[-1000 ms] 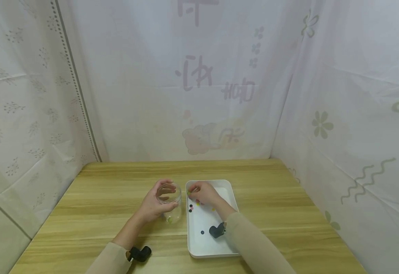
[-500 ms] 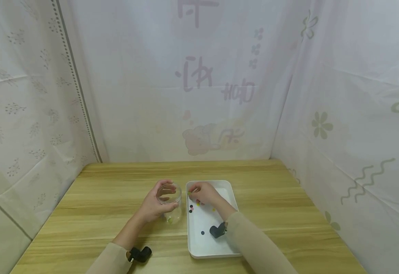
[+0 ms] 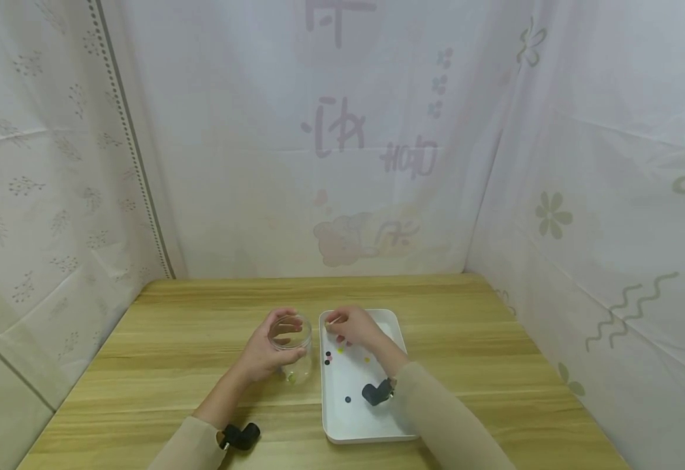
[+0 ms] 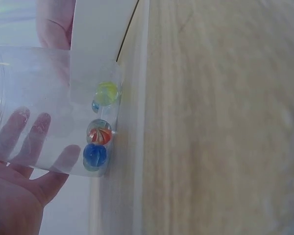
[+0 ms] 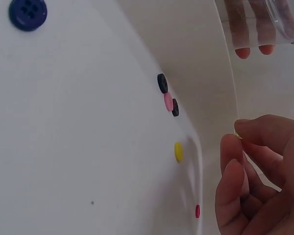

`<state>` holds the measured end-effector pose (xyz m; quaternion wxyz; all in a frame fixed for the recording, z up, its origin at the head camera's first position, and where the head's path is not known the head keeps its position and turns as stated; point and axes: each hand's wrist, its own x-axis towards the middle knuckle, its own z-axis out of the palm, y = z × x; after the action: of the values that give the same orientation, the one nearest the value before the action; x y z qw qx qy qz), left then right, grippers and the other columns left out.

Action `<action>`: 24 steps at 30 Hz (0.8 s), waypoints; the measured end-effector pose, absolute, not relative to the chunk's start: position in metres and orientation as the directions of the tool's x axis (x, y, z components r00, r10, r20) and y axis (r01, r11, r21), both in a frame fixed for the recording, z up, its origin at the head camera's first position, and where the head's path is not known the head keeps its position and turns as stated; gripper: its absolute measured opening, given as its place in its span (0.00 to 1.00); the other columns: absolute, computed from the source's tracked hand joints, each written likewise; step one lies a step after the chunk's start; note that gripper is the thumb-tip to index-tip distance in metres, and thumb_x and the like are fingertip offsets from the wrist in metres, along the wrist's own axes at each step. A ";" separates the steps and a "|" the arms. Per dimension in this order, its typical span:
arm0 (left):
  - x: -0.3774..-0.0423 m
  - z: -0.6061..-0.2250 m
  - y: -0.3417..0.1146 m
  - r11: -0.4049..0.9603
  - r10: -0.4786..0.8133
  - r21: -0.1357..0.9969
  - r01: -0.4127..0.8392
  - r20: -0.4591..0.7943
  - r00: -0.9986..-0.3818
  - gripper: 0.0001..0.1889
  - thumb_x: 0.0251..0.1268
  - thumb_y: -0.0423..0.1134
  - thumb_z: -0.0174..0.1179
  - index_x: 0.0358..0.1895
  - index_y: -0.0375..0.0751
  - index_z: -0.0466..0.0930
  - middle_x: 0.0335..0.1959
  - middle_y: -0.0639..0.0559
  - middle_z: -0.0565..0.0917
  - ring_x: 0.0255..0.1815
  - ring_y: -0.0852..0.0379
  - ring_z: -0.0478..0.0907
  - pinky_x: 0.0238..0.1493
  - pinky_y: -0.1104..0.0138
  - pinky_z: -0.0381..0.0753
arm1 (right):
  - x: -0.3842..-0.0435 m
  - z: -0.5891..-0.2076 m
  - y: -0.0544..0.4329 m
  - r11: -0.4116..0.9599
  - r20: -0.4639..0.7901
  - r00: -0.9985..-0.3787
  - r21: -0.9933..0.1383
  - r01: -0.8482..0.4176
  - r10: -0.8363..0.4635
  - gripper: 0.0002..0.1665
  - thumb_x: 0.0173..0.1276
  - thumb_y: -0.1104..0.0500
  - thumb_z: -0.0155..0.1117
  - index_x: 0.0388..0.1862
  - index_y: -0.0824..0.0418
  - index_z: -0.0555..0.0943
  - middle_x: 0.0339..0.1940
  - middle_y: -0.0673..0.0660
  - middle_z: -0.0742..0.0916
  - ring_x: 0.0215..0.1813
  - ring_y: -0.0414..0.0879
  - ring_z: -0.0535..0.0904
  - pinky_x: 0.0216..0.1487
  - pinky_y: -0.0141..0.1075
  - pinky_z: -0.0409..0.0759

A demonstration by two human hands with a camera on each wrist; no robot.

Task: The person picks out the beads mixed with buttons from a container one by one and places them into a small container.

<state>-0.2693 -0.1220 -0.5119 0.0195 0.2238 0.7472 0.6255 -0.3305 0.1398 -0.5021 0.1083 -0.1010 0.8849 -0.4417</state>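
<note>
My left hand (image 3: 262, 352) grips a clear jar (image 3: 298, 362) standing left of the tray, its mouth upward. In the left wrist view, several glass marbles lie at the jar's bottom, among them a yellow one (image 4: 107, 93), a red-streaked one (image 4: 99, 136) and a blue one (image 4: 95, 154). My right hand (image 3: 355, 328) is above the tray's far left corner. Its thumb and forefinger pinch a small yellow-green button (image 5: 238, 136), mostly hidden by the fingertips. Along the tray's left wall lie black buttons (image 5: 162, 83), a pink button (image 5: 168, 101) and a yellow button (image 5: 178, 152).
The white tray (image 3: 366, 421) has a low raised rim. A dark blue button (image 5: 28, 13) lies on its near part, an orange-yellow button (image 3: 367, 360) near its middle, and a red button (image 5: 197, 211) by the wall. Wooden tabletop (image 3: 465, 365) surrounds it, with curtains behind.
The right hand has shifted slightly right and raised its fingertips from the tray's left wall, the yellow-green button pinched between them. The left hand and jar stay in place.
</note>
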 end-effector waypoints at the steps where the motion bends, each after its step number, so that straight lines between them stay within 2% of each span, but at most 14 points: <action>1: -0.269 -0.512 -0.122 0.118 0.359 0.943 0.312 0.252 -0.899 0.43 0.65 0.35 0.79 0.79 0.39 0.64 0.71 0.36 0.80 0.74 0.34 0.77 0.74 0.35 0.78 | -0.330 -0.501 0.141 0.586 -0.100 -0.956 -0.806 -0.083 -0.274 0.12 0.76 0.57 0.73 0.55 0.57 0.89 0.45 0.55 0.93 0.33 0.44 0.87 0.32 0.35 0.86; 5: -0.269 -0.512 -0.122 0.115 0.361 0.943 0.311 0.252 -0.898 0.43 0.65 0.35 0.79 0.79 0.38 0.64 0.71 0.36 0.81 0.74 0.34 0.77 0.74 0.35 0.78 | -0.329 -0.494 0.143 0.562 -0.082 -0.960 -0.823 -0.087 -0.267 0.14 0.77 0.56 0.72 0.58 0.57 0.88 0.48 0.56 0.94 0.34 0.44 0.88 0.34 0.35 0.87; 14: -0.270 -0.513 -0.122 0.112 0.355 0.943 0.315 0.258 -0.899 0.42 0.64 0.35 0.79 0.78 0.41 0.66 0.71 0.36 0.81 0.74 0.34 0.77 0.73 0.35 0.79 | -0.326 -0.477 0.144 0.502 -0.046 -0.970 -0.861 -0.083 -0.239 0.15 0.78 0.58 0.71 0.60 0.60 0.88 0.48 0.61 0.94 0.33 0.44 0.88 0.31 0.32 0.83; 20: -0.270 -0.513 -0.122 0.114 0.360 0.943 0.313 0.254 -0.898 0.43 0.64 0.36 0.80 0.78 0.40 0.65 0.71 0.36 0.81 0.74 0.34 0.77 0.74 0.34 0.78 | -0.323 -0.470 0.148 0.449 0.013 -0.963 -0.883 -0.136 -0.268 0.19 0.79 0.57 0.70 0.63 0.64 0.86 0.51 0.64 0.94 0.33 0.44 0.87 0.31 0.33 0.83; 24: -0.270 -0.513 -0.123 0.117 0.362 0.942 0.314 0.254 -0.897 0.42 0.65 0.36 0.79 0.78 0.42 0.65 0.71 0.36 0.81 0.73 0.34 0.78 0.73 0.34 0.78 | -0.321 -0.468 0.150 0.402 0.052 -0.955 -0.900 -0.171 -0.292 0.19 0.78 0.57 0.71 0.62 0.64 0.86 0.50 0.65 0.93 0.32 0.43 0.87 0.31 0.34 0.83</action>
<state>-0.2703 -0.1225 -0.5127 0.0193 0.2264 0.7471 0.6247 -0.3212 0.1504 -0.4684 0.0568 -0.1386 0.8352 -0.5291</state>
